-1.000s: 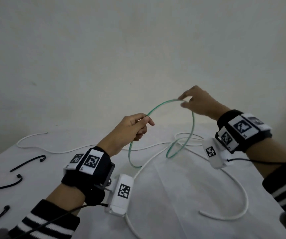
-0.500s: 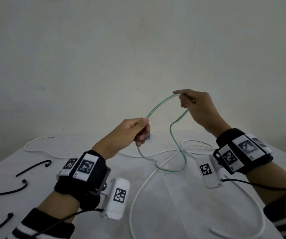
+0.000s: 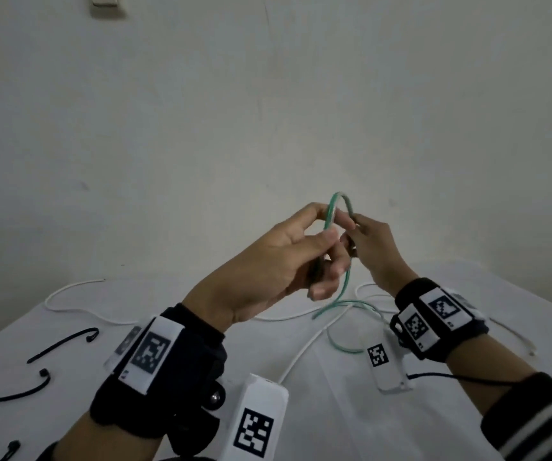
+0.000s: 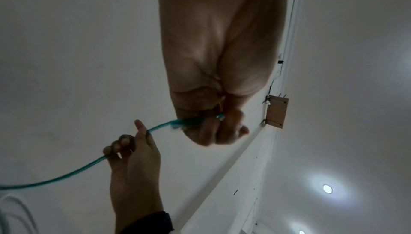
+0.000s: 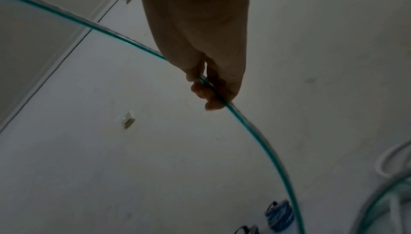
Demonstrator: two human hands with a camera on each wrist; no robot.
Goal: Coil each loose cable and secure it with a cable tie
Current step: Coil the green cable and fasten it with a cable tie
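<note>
A plain indoor room: bare white wall (image 3: 268, 111), wall switch (image 3: 104, 5), recessed ceiling lights (image 4: 327, 188).

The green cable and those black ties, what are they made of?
The green cable looks like bendy plastic or rubber with a smooth, slightly shiny skin: it curves softly between the hands. The black ties look like thin, matte plastic strips, holding a stiff curve; too small to be sure.

The thin green plastic-sheathed cable (image 3: 346, 277) is raised above the white tabletop (image 3: 334, 410), bent into a narrow upright loop at its top. Its lower part hangs down and curls onto the tabletop in a loose open curve. The long white round cable (image 3: 304, 351) lies uncoiled across the tabletop. Four black plastic cable ties (image 3: 64, 344) lie apart at the left edge, each slightly curved and unfastened.
</note>
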